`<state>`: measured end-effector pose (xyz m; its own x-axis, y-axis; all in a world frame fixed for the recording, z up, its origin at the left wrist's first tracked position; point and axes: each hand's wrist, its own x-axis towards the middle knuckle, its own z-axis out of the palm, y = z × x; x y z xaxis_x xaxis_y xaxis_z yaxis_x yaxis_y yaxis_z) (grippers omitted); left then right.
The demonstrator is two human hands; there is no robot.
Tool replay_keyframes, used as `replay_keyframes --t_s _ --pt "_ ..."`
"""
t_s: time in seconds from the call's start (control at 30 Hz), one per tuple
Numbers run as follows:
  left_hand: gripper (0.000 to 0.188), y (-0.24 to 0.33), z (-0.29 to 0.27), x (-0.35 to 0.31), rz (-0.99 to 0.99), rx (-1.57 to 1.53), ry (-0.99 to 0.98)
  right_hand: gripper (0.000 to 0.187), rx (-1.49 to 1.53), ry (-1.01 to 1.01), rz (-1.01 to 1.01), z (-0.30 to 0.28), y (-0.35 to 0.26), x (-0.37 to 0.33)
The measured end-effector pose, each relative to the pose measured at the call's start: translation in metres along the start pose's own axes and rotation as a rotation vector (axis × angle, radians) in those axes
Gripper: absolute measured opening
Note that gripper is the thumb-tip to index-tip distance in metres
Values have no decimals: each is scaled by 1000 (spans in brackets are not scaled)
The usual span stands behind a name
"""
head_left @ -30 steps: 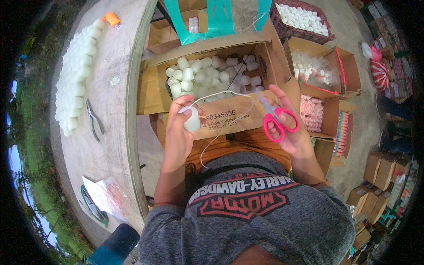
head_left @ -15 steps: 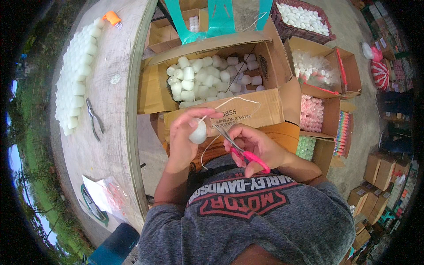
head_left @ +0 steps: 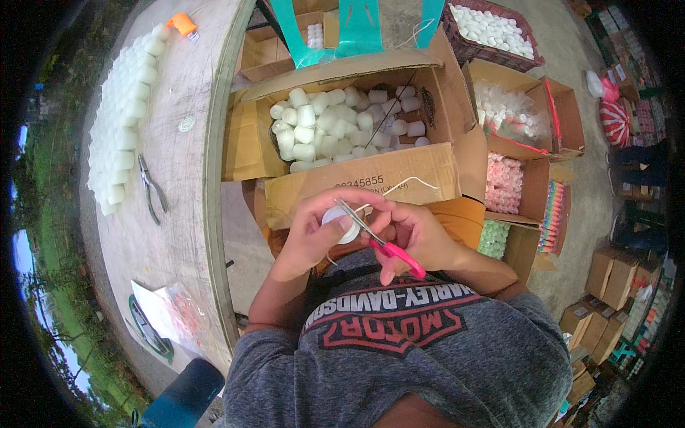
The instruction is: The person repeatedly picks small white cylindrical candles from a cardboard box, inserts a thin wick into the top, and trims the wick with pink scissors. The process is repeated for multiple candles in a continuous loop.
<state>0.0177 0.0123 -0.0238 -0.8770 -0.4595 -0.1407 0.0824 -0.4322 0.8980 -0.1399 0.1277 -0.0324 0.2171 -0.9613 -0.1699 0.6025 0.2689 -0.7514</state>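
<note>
Just in front of the cardboard box (head_left: 437, 160), a white cylinder (head_left: 350, 235) is gripped by the left hand (head_left: 314, 227); pink-handled scissors (head_left: 404, 258) are held by the right hand (head_left: 426, 234), blades by the cylinder.

In the middle of the frame, we hold a rounded white piece (head_left: 341, 227) in our left hand (head_left: 314, 232), with a thin white cord (head_left: 413, 178) reaching out above our right hand (head_left: 422, 239). That hand grips pink-handled scissors (head_left: 392, 250), their blades beside the piece's upper right edge. Just above, an open cardboard box (head_left: 307, 190) holds many white pieces (head_left: 332, 125). At the left, our surface (head_left: 187, 192) bears rows of white cylinders (head_left: 123, 128) and pliers (head_left: 150, 191); a teal chair (head_left: 358, 28) stands at top centre.
</note>
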Motion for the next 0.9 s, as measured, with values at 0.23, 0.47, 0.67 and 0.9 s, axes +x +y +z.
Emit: replay_keyframes --t_s 0.23,0.47,0.67,0.9 --pt "35 0 -8 5 53 -52 114 45 -575 207 -115 0 -13 -7" --pt "17 9 -19 17 168 625 235 49 -1455 529 -689 -6 -43 -14" --pt "18 21 5 50 320 871 -173 25 -1215 339 -408 -23 -27 -12" --pt "17 -27 -61 153 321 1447 62 16 -1179 600 -512 -46 -32 -21"
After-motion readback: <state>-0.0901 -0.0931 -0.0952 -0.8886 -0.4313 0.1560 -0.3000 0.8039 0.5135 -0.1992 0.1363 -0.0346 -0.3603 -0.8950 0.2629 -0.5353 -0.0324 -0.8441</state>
